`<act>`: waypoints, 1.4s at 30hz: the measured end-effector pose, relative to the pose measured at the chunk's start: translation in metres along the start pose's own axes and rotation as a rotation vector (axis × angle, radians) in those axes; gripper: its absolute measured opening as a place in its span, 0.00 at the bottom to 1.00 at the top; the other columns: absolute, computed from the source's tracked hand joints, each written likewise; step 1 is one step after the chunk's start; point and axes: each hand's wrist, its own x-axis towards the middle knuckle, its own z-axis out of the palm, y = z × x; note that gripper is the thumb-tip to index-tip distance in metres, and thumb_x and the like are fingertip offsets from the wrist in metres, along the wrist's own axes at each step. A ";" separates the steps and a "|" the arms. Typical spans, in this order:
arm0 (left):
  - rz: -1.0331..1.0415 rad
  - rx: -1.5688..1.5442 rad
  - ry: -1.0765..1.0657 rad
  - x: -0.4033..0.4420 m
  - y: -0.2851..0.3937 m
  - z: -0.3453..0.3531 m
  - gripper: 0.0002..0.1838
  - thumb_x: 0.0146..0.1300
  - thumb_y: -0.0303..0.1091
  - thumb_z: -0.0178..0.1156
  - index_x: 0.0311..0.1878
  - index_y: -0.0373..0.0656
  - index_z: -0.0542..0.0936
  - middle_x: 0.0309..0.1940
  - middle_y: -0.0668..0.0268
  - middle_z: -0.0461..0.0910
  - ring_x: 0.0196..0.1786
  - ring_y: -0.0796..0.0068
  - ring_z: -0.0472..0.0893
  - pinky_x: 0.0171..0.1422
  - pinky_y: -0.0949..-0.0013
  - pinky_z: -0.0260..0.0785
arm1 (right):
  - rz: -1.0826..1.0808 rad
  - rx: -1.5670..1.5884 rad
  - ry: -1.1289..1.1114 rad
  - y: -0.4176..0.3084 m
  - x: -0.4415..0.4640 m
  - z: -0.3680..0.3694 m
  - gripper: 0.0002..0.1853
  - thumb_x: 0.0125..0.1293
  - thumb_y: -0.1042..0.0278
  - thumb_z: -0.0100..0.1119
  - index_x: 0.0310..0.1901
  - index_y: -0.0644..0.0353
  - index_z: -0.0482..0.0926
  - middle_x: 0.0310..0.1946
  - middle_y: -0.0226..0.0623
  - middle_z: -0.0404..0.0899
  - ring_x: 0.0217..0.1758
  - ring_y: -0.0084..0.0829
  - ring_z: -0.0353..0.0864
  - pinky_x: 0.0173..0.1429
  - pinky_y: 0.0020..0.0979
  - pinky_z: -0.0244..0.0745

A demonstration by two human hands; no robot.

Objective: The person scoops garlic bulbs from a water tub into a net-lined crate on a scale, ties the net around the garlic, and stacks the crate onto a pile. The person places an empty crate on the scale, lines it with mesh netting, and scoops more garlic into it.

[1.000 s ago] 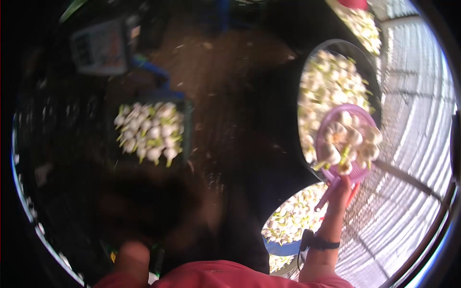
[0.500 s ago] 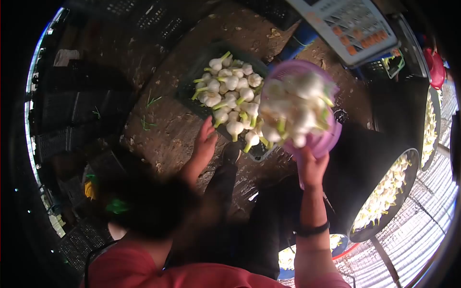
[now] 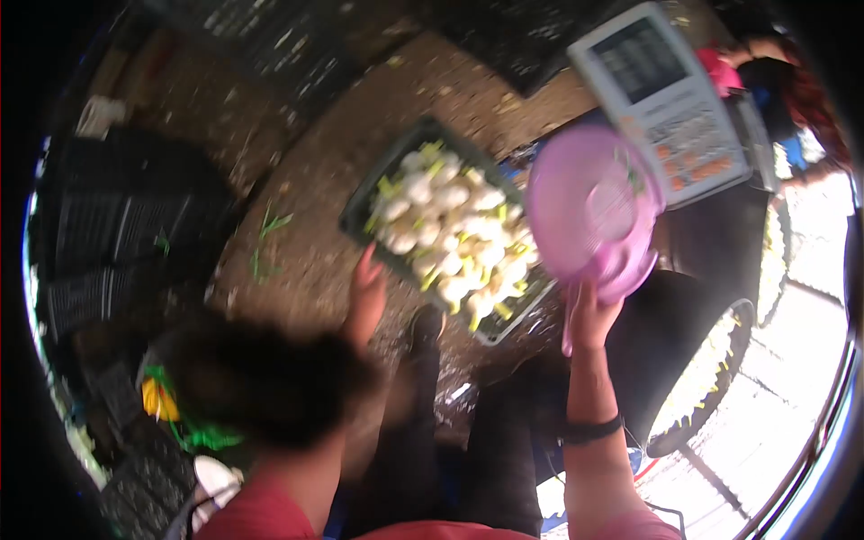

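My right hand [image 3: 592, 315] is closed on the edge of a pink plastic colander [image 3: 576, 202], which is tilted with its inside showing and only some green bits in it. To its left sits a dark green plastic crate [image 3: 360, 202] on the ground, heaped with white garlic bulbs [image 3: 450, 216] that have short green stems. My left hand [image 3: 366, 292] is beside the crate's near left edge, its fingers stretched out and nothing in them. Whether it touches the rim is hard to tell.
A digital scale [image 3: 666, 108] stands at the upper right. Round tubs of garlic [image 3: 702, 378] lie along the right. Black crates [image 3: 135, 207] are stacked at the left. Another person's arm [image 3: 765, 49] shows at the far upper right. Dark hair hides part of the lower left.
The garlic bulbs that filled the colander have gone into the crate, whose heap is larger. My right hand still grips the colander; the whole view has shifted somewhat.
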 end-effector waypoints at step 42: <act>0.837 1.284 -0.309 0.006 0.082 0.139 0.34 0.49 0.34 0.66 0.62 0.52 0.68 0.65 0.53 0.55 0.69 0.53 0.55 0.70 0.46 0.41 | 0.584 -1.054 0.936 0.056 -0.267 -0.303 0.33 0.59 0.69 0.60 0.63 0.69 0.58 0.61 0.50 0.63 0.62 0.41 0.67 0.63 0.40 0.65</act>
